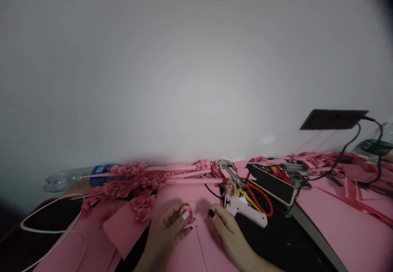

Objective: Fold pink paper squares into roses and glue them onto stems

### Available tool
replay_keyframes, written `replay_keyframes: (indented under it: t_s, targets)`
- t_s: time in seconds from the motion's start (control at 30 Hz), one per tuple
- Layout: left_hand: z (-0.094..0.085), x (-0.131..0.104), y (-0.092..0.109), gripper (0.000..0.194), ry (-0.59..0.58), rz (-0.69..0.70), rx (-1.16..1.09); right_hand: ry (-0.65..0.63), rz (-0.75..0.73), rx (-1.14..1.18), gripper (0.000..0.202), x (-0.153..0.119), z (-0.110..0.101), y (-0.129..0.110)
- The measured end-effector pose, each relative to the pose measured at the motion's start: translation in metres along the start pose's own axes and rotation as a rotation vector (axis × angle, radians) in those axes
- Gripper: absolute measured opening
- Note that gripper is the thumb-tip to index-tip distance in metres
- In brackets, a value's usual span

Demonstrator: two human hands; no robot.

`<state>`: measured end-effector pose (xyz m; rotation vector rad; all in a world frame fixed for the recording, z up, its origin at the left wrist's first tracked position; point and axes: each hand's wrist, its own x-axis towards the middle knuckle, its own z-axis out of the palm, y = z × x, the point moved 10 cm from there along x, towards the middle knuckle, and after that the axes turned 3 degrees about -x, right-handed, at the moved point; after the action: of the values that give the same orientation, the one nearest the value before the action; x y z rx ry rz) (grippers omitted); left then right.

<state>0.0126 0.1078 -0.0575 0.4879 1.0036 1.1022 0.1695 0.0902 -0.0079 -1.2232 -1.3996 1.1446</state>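
My left hand (173, 227) is closed round a small pink paper rose (188, 211), pinched between thumb and fingers. Beside it, my right hand (221, 228) hovers over the pink paper sheet (176, 194), its thumb and fingers curled together; whether anything sits between them is hidden. A thin pale stick (201, 245) lies on the sheet between the two hands. Just past my right hand rests a white glue gun (245, 212), beside scissors with red and yellow handles (260, 198).
Pink paper roses (143, 208) and rolled paper stems (196, 180) line the wall. A plastic bottle (70, 178) lies at left near a white cable (46, 231). To the right are a phone (273, 184), a wall plate (333, 119) with black cords, and pink sheets (353, 239).
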Motion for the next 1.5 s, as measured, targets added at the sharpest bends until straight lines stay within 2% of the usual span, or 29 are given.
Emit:
replay_keyframes:
  t_s: [0.23, 0.4, 0.67, 0.83, 1.03, 1.27, 1.37, 1.5]
  targets:
    - [0.005, -0.004, 0.016, 0.054, -0.033, 0.108, 0.103, -0.039, -0.023, -0.02, 0.034, 0.0, 0.003, -0.001]
    - [0.0, -0.003, 0.02, 0.05, 0.015, 0.135, 0.162, -0.032, -0.035, -0.056, 0.036, -0.001, 0.002, -0.005]
    - [-0.001, -0.011, 0.045, 0.052, 0.053, 0.214, 0.105, -0.01, -0.014, -0.064, 0.036, -0.003, 0.001, -0.007]
    - [-0.004, -0.009, 0.045, 0.051, 0.013, 0.158, 0.022, -0.026, -0.066, -0.102, 0.034, -0.002, 0.002, -0.011]
    - [-0.001, -0.008, 0.043, 0.046, -0.046, 0.117, -0.101, -0.04, -0.054, -0.081, 0.032, -0.004, 0.004, -0.012]
    - [-0.01, -0.011, 0.056, 0.035, 0.051, 0.265, -0.059, -0.035, -0.05, -0.073, 0.031, -0.003, 0.003, -0.011]
    - [-0.01, -0.013, 0.061, 0.037, 0.056, 0.304, -0.004, -0.041, -0.059, -0.069, 0.03, -0.002, 0.004, -0.009]
    - [-0.013, -0.018, 0.078, 0.042, 0.088, 0.435, 0.119, -0.048, -0.061, -0.061, 0.029, -0.002, 0.004, -0.005]
